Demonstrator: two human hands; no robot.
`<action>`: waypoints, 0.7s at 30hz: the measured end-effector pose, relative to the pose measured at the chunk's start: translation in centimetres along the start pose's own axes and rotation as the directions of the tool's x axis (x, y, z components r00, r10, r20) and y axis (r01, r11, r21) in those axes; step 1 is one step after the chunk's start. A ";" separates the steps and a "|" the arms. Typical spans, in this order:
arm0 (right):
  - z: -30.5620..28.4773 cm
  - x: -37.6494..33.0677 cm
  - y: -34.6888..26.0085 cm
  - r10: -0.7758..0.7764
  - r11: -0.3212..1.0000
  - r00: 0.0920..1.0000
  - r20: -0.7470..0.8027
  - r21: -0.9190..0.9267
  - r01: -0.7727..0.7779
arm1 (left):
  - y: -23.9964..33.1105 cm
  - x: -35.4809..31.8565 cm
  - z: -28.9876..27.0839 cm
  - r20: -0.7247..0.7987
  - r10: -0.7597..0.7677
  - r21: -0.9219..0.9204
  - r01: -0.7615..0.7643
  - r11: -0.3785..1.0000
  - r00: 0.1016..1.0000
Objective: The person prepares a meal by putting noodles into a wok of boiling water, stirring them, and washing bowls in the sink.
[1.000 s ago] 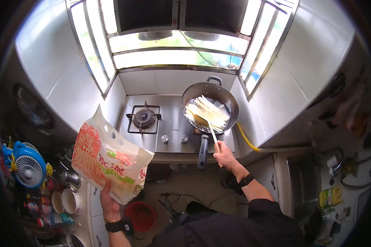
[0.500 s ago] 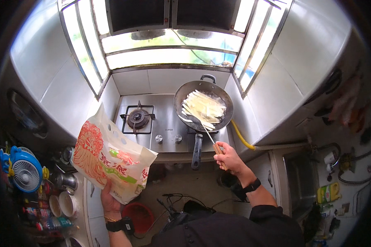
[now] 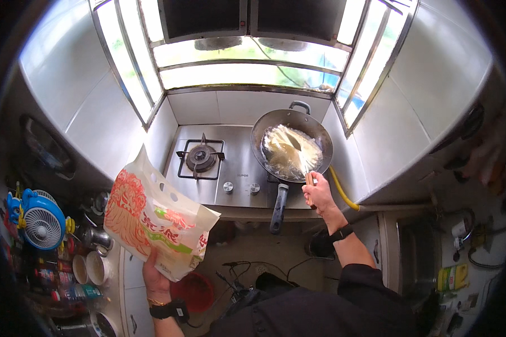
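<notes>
My right hand is closed round the wooden handle of a metal spatula, whose blade is in the wok on the right burner. Pale strips of food, blurred by movement, lie in glossy liquid that looks like oil. The wok's dark long handle points toward me, untouched. At the lower left, my left hand grips the bottom edge of a large cream paper or plastic bag with red and green print. The bag stands tilted; its contents are hidden, and so are some of my left fingers.
An unlit-looking left burner and two knobs share the steel stove. A yellow hose runs along the right. A small blue fan, cups and bottles crowd the left counter. Below sit a red basin and loose cables; a sink is at right.
The spatula has moved up and across the wok, stirring the strips, which are now smeared by motion. My left hand still holds the bag. The whole view has shifted slightly.
</notes>
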State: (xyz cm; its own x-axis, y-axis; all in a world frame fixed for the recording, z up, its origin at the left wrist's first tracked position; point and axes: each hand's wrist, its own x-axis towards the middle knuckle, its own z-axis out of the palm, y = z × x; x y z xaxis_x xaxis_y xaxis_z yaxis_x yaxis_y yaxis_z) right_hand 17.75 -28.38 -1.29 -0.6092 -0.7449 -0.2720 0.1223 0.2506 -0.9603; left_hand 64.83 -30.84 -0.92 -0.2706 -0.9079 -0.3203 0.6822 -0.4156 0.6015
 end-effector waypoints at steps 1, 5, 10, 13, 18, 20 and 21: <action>0.1 0.6 0.1 -0.013 0.999 1.000 -0.003 -0.035 0.013 | 0.1 -0.1 0.0 -0.005 0.004 -0.001 -0.004 1.000 1.000; -1.6 5.3 -0.4 -0.052 0.992 0.999 -0.009 -0.119 0.050 | -0.6 -0.2 0.2 -0.002 0.016 0.015 -0.016 1.000 1.000; -1.9 7.5 -0.1 0.095 0.994 0.991 0.093 -0.061 -0.089 | -0.7 -0.1 0.4 0.004 -0.029 -0.027 0.029 0.999 1.000; -0.9 5.5 0.8 0.159 0.987 0.979 0.129 -0.055 -0.153 | -0.5 -0.3 0.7 0.003 -0.011 0.004 0.011 1.000 1.000; -0.5 0.8 2.1 0.111 0.985 0.987 0.115 -0.148 -0.093 | -0.4 0.3 -0.4 -0.026 0.002 0.015 -0.002 1.000 1.000; -0.1 -1.9 2.4 0.114 0.979 0.990 0.078 -0.179 -0.099 | -0.3 0.3 -0.2 -0.006 -0.026 -0.017 0.026 1.000 1.000; -0.2 -2.8 2.9 0.088 0.968 0.994 0.071 -0.241 -0.068 | -0.2 0.3 -0.1 0.009 -0.050 -0.048 0.051 0.998 0.999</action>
State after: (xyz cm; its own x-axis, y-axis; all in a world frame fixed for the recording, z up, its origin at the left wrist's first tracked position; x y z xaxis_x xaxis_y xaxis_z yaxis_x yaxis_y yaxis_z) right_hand 19.62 -25.43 -3.26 -0.5391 -0.7620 -0.3587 -0.0287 0.4423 -0.8964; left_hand 64.65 -31.05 -1.23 -0.3108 -0.8863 -0.3433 0.6996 -0.4578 0.5487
